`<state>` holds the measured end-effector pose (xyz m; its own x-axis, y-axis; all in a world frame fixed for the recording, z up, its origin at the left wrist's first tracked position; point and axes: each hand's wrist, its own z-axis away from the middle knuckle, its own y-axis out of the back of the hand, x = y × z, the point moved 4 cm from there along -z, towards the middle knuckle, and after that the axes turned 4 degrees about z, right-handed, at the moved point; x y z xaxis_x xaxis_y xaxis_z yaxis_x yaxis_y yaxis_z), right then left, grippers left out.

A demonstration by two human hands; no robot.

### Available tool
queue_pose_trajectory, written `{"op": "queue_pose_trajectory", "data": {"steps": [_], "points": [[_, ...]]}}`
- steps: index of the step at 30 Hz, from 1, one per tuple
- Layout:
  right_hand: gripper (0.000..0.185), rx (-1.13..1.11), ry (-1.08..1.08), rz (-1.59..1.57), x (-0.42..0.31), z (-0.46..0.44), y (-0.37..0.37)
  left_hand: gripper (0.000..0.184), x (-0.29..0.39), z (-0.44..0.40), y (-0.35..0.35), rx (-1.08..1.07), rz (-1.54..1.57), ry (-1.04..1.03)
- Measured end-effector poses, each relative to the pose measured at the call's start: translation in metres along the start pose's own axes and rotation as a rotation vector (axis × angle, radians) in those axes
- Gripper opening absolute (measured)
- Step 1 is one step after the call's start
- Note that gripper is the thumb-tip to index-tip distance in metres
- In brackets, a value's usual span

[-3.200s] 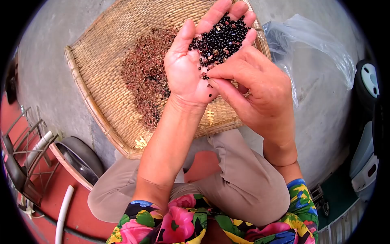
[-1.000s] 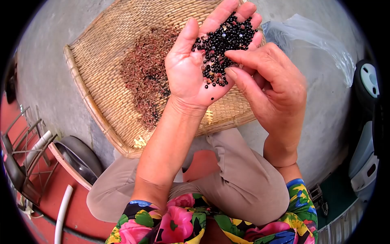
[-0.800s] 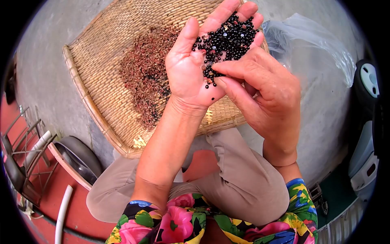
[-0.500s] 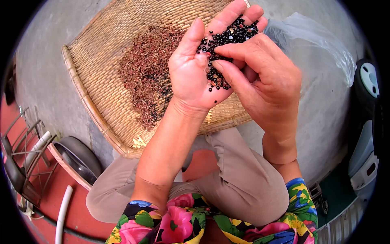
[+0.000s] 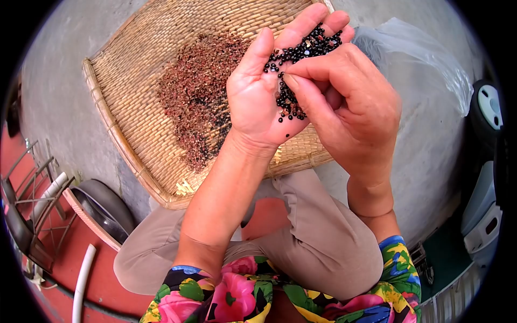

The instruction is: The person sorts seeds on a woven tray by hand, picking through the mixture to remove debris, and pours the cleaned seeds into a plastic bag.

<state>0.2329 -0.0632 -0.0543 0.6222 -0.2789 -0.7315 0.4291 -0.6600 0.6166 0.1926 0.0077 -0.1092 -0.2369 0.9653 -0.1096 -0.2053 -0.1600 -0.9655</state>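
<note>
The left hand is open with its palm up, and it holds a lot of small, round, shiny black seeds mixed with a few pale and reddish bits. They sit on the palm and run up onto the fingers. The right hand is over that palm, with its thumb and first finger bent close together in a pinch. I cannot tell if there is a bit between them. Below is a wide, flat, tan woven tray with a loose heap of tiny red-brown bits and some black ones on it. Some little pale yellow pieces lie near the tray's edge, and a thin, clear plastic bag is just beside the tray. To pinch well here, the palm should be flat and a bit cupped, as round seeds can roll off. One dark seed is already down near the wrist. A soft, small pinch with just the tips is best, because a hard push could knock the seeds about.
</note>
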Motion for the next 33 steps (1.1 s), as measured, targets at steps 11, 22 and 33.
{"op": "queue_pose_trajectory", "data": {"steps": [11,22,33], "points": [[0.019,-0.072,-0.055,0.035,0.002,0.003,0.010,0.063,0.010,-0.004,-0.001,0.092,-0.156,-0.024],[0.012,-0.060,-0.133,-0.107,0.002,0.004,0.002,0.065,0.004,-0.003,0.009,-0.133,-0.087,0.035],[0.015,-0.101,-0.039,0.001,0.003,0.007,0.012,0.061,0.012,-0.005,0.005,-0.143,-0.050,0.019]]}}
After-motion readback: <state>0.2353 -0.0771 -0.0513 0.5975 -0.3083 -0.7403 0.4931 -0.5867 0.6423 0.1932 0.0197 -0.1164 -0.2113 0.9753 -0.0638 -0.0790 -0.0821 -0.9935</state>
